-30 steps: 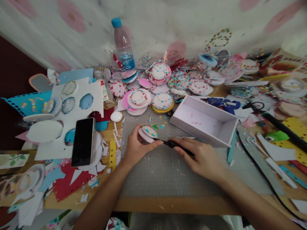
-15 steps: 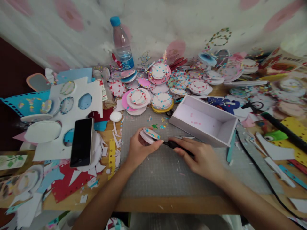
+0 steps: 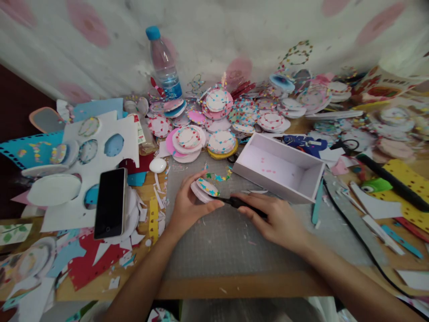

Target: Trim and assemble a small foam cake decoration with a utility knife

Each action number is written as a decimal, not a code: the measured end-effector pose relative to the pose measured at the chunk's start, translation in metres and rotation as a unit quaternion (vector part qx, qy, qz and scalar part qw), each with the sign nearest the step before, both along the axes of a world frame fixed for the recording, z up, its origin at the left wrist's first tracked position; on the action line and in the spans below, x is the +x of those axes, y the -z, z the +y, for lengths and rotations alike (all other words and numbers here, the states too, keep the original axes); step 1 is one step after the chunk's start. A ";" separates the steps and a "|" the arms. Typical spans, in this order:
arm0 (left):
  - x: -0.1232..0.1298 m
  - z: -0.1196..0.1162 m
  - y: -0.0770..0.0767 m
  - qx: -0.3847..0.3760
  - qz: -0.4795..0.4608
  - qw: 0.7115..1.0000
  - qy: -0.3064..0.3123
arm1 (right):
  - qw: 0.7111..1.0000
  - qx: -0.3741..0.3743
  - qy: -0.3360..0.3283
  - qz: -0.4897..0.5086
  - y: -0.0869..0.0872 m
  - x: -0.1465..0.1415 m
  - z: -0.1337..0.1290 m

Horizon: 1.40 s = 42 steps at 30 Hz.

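My left hand (image 3: 191,205) is closed around a small white two-layer disc, a miniature foam cake (image 3: 205,188), holding it tilted above the cutting mat. Blue and yellow bits run along its edge. My right hand (image 3: 273,217) grips a slim black tool (image 3: 239,203) whose narrow tip reaches the cake's near side, close to my left thumb; its exact kind is unclear. Loose blue, green and yellow paper shapes (image 3: 219,175) lie on the grey cutting mat (image 3: 234,250) just beyond the cake.
A white open box (image 3: 281,165) with a few pink pieces stands right of centre. Decorated cake discs (image 3: 221,142) crowd the back, beside a water bottle (image 3: 164,67). At left lie a phone (image 3: 110,203) and paper scraps. A black cable (image 3: 355,237) crosses the right side.
The whole view has shifted slightly, moving things leftward. The cake's decorated top now faces the camera a little more, and the tool's tip stays at its edge.
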<state>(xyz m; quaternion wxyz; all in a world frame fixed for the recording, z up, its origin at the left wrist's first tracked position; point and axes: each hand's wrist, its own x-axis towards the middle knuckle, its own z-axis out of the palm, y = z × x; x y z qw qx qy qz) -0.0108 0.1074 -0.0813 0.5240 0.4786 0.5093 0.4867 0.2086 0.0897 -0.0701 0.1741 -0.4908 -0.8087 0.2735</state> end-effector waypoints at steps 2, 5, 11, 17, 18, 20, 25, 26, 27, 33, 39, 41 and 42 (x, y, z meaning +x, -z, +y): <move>0.001 0.000 0.000 0.023 0.016 1.000 -0.014 | 1.000 0.000 0.008 -0.006 0.001 0.000 0.000; 0.003 -0.002 0.002 0.023 0.018 0.999 -0.031 | 1.000 -0.009 0.016 -0.013 0.001 -0.001 -0.001; 0.006 -0.008 0.009 -0.002 0.038 0.997 -0.065 | 0.999 -0.016 0.029 -0.024 0.002 -0.002 -0.001; 0.010 -0.008 0.010 -0.004 0.073 0.996 -0.058 | 0.999 -0.027 0.030 -0.031 0.002 -0.003 -0.002; 0.010 -0.008 0.010 -0.006 0.079 0.995 -0.054 | 0.999 -0.027 0.030 -0.035 0.002 -0.003 -0.002; 0.011 -0.008 0.010 -0.004 0.087 0.995 -0.050 | 0.998 -0.022 0.032 -0.043 0.002 -0.004 -0.002; 0.011 -0.008 0.012 0.000 0.069 0.996 -0.050 | 0.998 -0.015 0.034 -0.049 0.002 -0.004 -0.002; 0.011 -0.008 0.012 -0.004 0.063 0.997 -0.048 | 0.998 -0.018 0.032 -0.048 0.002 -0.004 -0.002; 0.011 -0.008 0.012 -0.009 0.055 0.997 -0.045 | 0.998 -0.021 0.031 -0.046 0.002 -0.003 -0.002; 0.011 -0.004 0.005 -0.067 0.020 0.997 -0.039 | 0.998 -0.025 0.028 -0.043 0.003 -0.003 -0.001; 0.006 -0.001 0.006 -0.104 -0.024 0.994 -0.009 | 0.998 -0.024 0.032 -0.044 0.003 -0.002 -0.001; 0.004 -0.001 0.010 -0.110 -0.046 0.993 0.002 | 0.998 -0.025 0.031 -0.042 0.003 -0.002 -0.001; 0.003 -0.001 0.012 -0.113 -0.058 0.992 0.008 | 0.998 -0.025 0.031 -0.042 0.003 -0.002 -0.001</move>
